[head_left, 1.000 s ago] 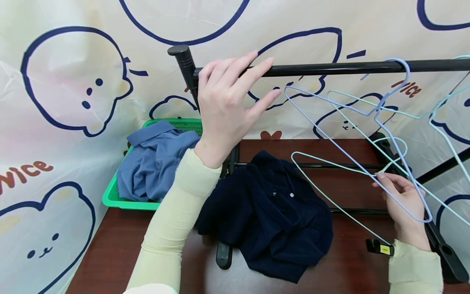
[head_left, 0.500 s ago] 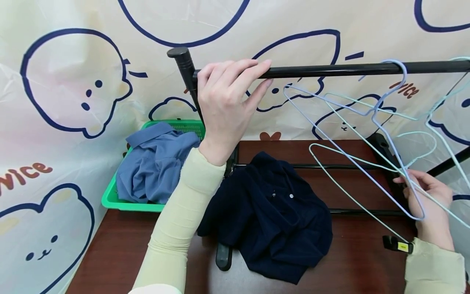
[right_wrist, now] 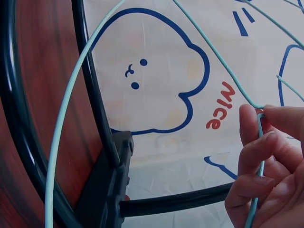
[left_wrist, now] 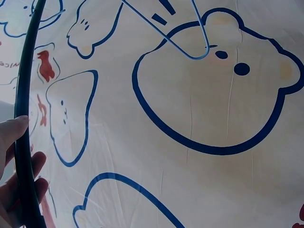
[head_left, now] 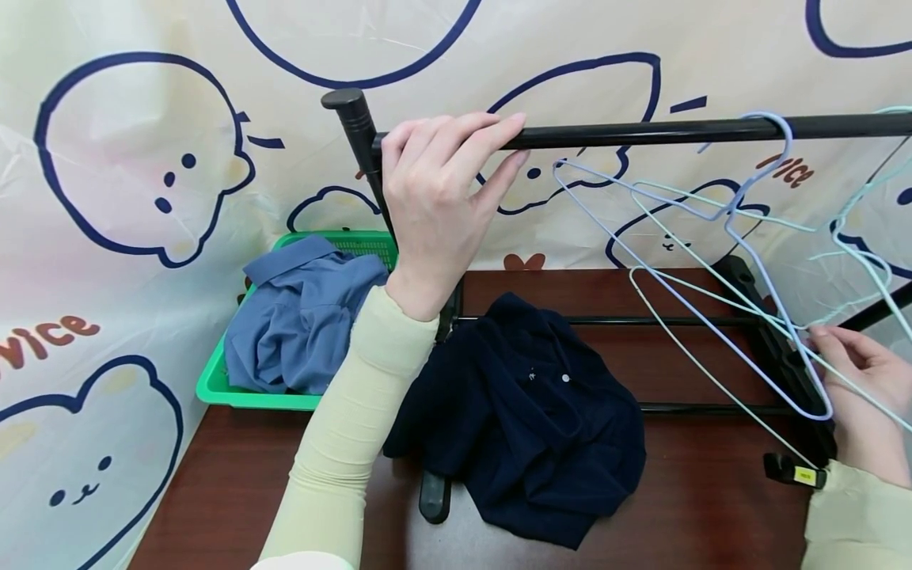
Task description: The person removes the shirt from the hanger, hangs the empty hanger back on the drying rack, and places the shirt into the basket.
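Note:
My left hand [head_left: 438, 206] grips the black rail [head_left: 641, 136] of a clothes rack near its left end. Low on the right, my right hand [head_left: 869, 388] pinches a mint wire hanger [right_wrist: 53, 156] near the base of its hook; in the right wrist view the thumb and index finger meet on the wire. From the rail hang a lavender hanger [head_left: 787, 150] and, further right, another mint hanger [head_left: 858, 249], both in front of the held one in the head view. A crumpled navy shirt [head_left: 527, 427] with a white button lies between my arms.
A green basket [head_left: 256, 399] holding a blue shirt [head_left: 302, 317] stands at the back left on the brown table [head_left: 207, 475]. The rack's black feet and lower bars [head_left: 684, 409] cross the table. A patterned curtain [head_left: 135, 317] hangs behind everything.
My right hand has moved right with the mint hanger, whose hook now extends further right behind the hanging ones. My left fingers and thumb have closed round the rail. The shirts have not moved.

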Demonstrator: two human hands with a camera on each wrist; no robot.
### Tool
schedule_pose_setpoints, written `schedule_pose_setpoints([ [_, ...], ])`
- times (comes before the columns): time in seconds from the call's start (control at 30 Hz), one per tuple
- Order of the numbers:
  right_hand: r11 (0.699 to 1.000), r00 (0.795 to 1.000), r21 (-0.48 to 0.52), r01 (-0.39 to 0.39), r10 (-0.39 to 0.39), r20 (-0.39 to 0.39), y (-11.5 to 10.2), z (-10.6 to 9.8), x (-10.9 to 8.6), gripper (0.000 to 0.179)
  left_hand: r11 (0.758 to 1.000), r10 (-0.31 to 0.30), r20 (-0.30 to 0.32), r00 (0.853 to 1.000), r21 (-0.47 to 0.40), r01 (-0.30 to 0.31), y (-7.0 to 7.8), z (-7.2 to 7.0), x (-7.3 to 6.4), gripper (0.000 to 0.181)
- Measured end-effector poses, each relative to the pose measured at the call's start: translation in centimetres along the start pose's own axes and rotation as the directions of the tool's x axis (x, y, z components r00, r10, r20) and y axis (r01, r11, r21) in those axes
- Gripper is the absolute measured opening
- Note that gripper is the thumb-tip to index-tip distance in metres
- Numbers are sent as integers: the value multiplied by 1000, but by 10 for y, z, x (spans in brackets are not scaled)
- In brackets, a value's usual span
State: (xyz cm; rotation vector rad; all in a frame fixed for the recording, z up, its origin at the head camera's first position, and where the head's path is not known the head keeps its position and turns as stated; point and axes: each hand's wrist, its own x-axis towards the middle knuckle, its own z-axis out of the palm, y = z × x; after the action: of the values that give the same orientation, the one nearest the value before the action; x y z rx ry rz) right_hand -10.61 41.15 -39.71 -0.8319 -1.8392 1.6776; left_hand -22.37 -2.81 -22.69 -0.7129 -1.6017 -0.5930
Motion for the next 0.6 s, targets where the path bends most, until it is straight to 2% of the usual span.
schedule_pose_setpoints([
  [0.2, 989, 1000, -148, 19, -19, 2, 4, -6, 0, 11, 1000, -5, 5, 1000, -4, 5, 0, 0, 0, 25],
  [0.3, 995, 999, -92, 35, -35, -1, 6, -9, 1, 16, 1000, -7, 5, 1000, -10, 7, 0, 0, 0, 25],
  [0.37, 999, 999, -3, 42, -42, -7, 5, -10, 1, 18, 1000, -7, 5, 1000, -10, 7, 0, 0, 0, 25],
  [0.47, 990, 998, 127, 63, -62, -14, 8, -15, 8, 19, 1000, -6, 5, 1000, -10, 6, 0, 0, 0, 25],
  [0.53, 986, 996, 138, 92, -94, 6, 17, -22, 22, 17, 1000, -6, 7, 1000, -9, 6, 0, 0, 0, 25],
  [0.6, 987, 991, 97, 130, -134, 31, 33, -34, 42, 14, 1000, -7, 7, 1000, -11, 7, 0, 0, 0, 25],
])
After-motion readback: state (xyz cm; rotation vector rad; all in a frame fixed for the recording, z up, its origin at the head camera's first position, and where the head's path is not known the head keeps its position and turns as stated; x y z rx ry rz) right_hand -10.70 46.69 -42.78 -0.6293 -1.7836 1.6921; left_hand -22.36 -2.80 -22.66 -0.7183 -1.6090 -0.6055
